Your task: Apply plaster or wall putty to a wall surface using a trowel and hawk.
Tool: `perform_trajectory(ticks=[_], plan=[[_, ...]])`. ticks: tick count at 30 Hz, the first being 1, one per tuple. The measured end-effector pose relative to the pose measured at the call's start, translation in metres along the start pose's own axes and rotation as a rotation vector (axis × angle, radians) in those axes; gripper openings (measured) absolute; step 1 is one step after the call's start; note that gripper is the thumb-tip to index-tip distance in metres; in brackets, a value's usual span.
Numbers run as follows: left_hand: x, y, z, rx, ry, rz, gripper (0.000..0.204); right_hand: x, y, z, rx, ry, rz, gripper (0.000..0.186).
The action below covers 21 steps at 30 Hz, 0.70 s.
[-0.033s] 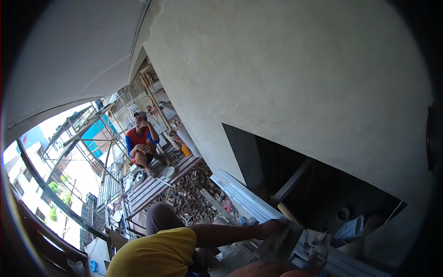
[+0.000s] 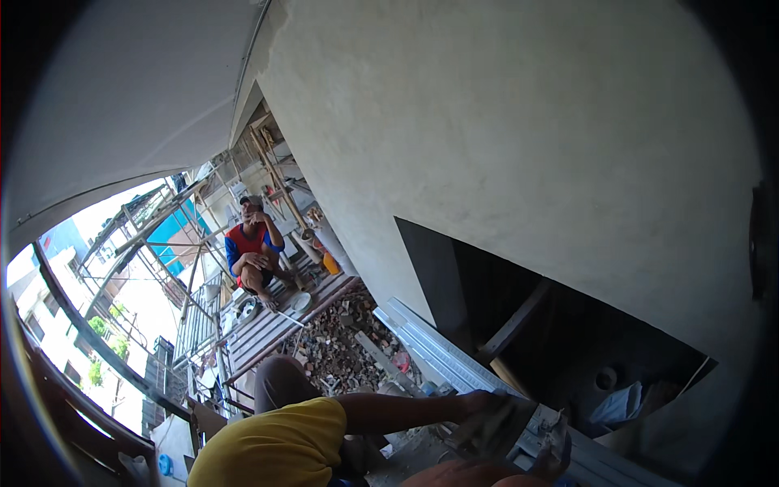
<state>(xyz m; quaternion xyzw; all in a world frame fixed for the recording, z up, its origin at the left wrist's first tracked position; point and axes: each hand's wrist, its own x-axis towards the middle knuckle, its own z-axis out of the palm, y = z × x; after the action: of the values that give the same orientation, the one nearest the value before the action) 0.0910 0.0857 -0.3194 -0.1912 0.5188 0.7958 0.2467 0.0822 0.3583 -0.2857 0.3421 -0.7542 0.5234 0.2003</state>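
Note:
My left arm, in a yellow sleeve, reaches right across the lower edge. At its end my left hand is closed on the upper edge of a flat dark plate, a plastering tool by its look, held at a tilt. Close to its right, my right hand is curled low in the view around something pale and smeared; its kind I cannot make out. Both hands are over long ribbed metal profiles lying along the wall foot.
A plastered wall with a dark opening rises on the right. Rubble lies ahead. Beyond it a person in red and blue squats on a slatted platform beside scaffolding. A white sack lies inside the opening.
The whole view has shifted very slightly. The plate in my left hand has tilted a little, and my right hand has moved slightly; both holds look the same.

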Motion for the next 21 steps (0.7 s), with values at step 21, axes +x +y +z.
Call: perform_trajectory(ticks=[21], plan=[[-0.011,0.03,0.052,0.123,0.025,0.023,0.052,-0.011,0.025,0.018,-0.058,0.14,-0.195,0.032]])
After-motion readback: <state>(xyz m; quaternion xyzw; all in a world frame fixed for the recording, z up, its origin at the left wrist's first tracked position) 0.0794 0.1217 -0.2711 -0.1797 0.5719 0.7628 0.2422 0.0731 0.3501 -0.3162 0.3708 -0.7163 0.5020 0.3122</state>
